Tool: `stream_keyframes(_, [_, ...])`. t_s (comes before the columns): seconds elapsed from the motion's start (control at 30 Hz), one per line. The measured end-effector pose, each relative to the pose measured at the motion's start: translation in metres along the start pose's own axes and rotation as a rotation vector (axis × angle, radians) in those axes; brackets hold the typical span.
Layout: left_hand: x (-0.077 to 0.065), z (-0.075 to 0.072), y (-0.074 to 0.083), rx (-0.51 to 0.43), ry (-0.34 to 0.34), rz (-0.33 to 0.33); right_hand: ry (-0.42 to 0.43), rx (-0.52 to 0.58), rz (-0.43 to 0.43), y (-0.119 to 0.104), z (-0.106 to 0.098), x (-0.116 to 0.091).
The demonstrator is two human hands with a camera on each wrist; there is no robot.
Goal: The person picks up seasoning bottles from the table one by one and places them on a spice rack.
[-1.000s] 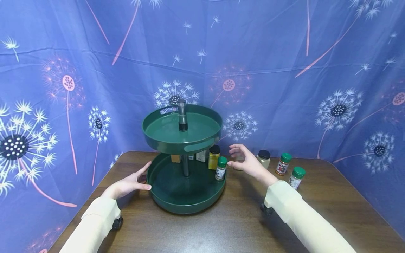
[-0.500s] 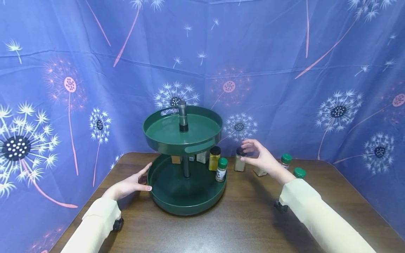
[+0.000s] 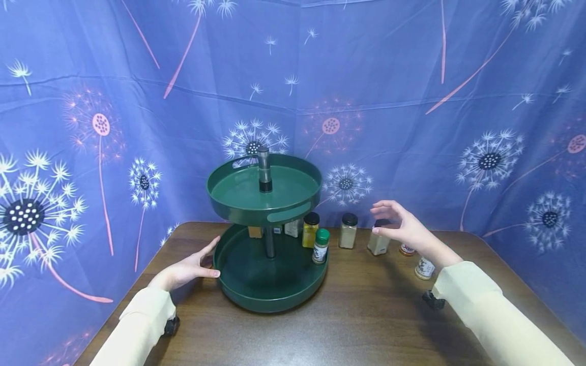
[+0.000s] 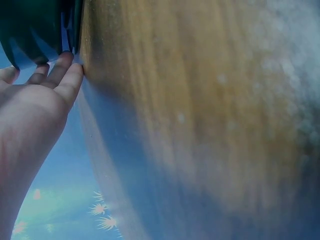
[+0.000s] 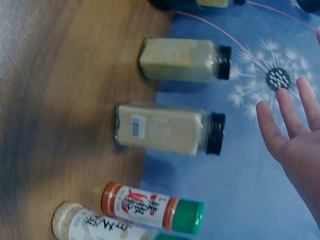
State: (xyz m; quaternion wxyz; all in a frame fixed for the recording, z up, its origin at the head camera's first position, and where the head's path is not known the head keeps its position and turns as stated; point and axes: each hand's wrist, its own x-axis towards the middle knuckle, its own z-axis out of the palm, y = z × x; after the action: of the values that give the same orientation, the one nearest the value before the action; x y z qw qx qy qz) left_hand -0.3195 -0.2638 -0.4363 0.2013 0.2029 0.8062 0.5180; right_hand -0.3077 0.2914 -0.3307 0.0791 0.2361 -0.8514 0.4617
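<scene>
A dark green two-tier tray rack point(image 3: 270, 304) stands on the table. My left hand point(image 3: 185, 271) touches the left side of its lower tray, fingers extended; in the left wrist view the fingertips point(image 4: 64, 59) meet the green wall. My right hand point(image 3: 405, 231) hovers, holding nothing, its fingers spread and slightly bent. Just below it is a square spice jar point(image 3: 378, 244) of beige powder with a black lid, apart from the hand in the right wrist view. A similar black-lidded jar point(image 3: 348, 235) stands to its left.
The lower tray bears a green-lidded spice jar point(image 3: 320, 251), a yellow-filled jar point(image 3: 309, 236) and small boxes at the back. Two green-lidded shakers, one red-labelled point(image 5: 145, 207) and one white-labelled point(image 3: 425, 268), stand at the right. A blue patterned cloth point(image 3: 412, 168) hangs behind the table.
My right hand has moved right, from beside the lower tray past the first black-lidded jar to above the second. My left hand has stayed at the tray.
</scene>
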Motion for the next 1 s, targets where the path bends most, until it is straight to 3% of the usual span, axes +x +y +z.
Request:
stream_keyframes(0.4, [-0.001, 0.001, 0.001, 0.004, -0.004, -0.006, 0.073, -0.076, 0.018, 0.012, -0.034, -0.025])
stream_keyframes(0.77, [0.001, 0.0, 0.0, 0.005, -0.011, 0.024, 0.139, 0.002, -0.024, 0.033, -0.048, -0.053])
stream_keyframes(1.0, [0.001, 0.0, 0.0, 0.009, 0.004, 0.002, 0.14, 0.033, -0.032, 0.051, -0.05, -0.066])
